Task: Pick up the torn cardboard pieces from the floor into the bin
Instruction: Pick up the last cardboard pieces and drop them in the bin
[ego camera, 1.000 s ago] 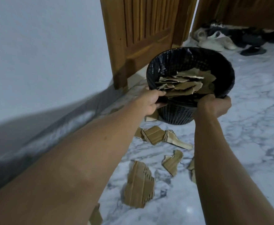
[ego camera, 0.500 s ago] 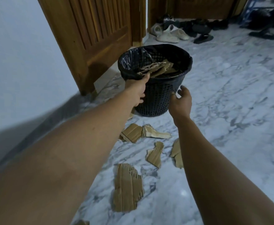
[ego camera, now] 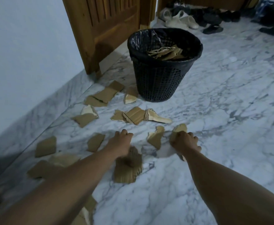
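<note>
The black mesh bin (ego camera: 159, 82) with a black liner stands on the marble floor and holds several torn cardboard pieces (ego camera: 165, 53). More torn pieces lie scattered in front of it. My left hand (ego camera: 121, 142) hovers with loosely curled fingers just above a large corrugated piece (ego camera: 126, 172) and holds nothing that I can see. My right hand (ego camera: 184, 142) is down on the floor, its fingers curled over a small cardboard piece (ego camera: 180, 128) that sticks out beyond the knuckles. Another piece (ego camera: 155, 138) lies between my hands.
A wooden door (ego camera: 107, 26) stands open behind the bin, next to a white wall (ego camera: 27, 54) on the left. Shoes and sandals (ego camera: 181, 20) lie at the back. Cardboard scraps (ego camera: 102, 95) spread leftwards along the wall.
Both hands have let go of the bin, which now stands on the floor, and dropped to the cardboard pieces. The right hand has closed on a small piece.
</note>
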Demonstrator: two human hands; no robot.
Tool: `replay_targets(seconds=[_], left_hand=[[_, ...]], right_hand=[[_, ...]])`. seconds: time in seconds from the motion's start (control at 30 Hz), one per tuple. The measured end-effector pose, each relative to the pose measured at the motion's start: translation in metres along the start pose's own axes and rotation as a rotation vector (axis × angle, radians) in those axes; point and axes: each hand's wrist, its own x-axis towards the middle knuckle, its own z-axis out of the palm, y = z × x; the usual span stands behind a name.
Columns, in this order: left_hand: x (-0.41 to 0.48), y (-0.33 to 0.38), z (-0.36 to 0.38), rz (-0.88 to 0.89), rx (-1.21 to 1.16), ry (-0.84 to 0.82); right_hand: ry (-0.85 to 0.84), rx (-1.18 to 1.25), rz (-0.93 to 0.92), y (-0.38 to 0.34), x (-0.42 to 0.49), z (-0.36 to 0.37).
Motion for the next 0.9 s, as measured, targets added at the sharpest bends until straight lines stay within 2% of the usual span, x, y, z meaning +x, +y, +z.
replay_targets(seconds=[0.1, 0.2, 0.37, 0.53, 0.6, 0.73, 0.83, 0.9], left_hand=[[0.001, -0.003, 0.004, -0.031, -0.028, 0.019], [0.001, -0.005, 0.000, -0.049, -0.039, -0.001], [-0.008, -0.012, -0.023, 0.015, -0.257, -0.055], [-0.038, -0.043, -0.048, -0.089, -0.462, -0.067], [-0.055, -0.053, -0.045, -0.084, -0.425, -0.090], [-0.083, -0.071, -0.030, -0.062, -0.329, -0.175], [-0.110, -0.077, -0.029, -0.159, -0.220, -0.343], [-0.134, -0.077, -0.028, -0.159, -0.096, -0.471]], right_hand=[[0.033, 0.056, -0.023, 0.001, 0.003, -0.002], [0.002, 0.011, -0.018, -0.001, -0.006, -0.002], [-0.009, 0.025, 0.046, 0.000, -0.011, -0.009], [-0.190, -0.241, 0.113, 0.003, -0.015, -0.013], [-0.249, -0.188, 0.180, 0.002, -0.013, -0.008], [-0.348, -0.209, 0.031, -0.015, -0.009, -0.007], [-0.395, -0.179, -0.031, -0.043, -0.023, -0.020], [-0.400, -0.246, -0.100, -0.071, -0.046, -0.037]])
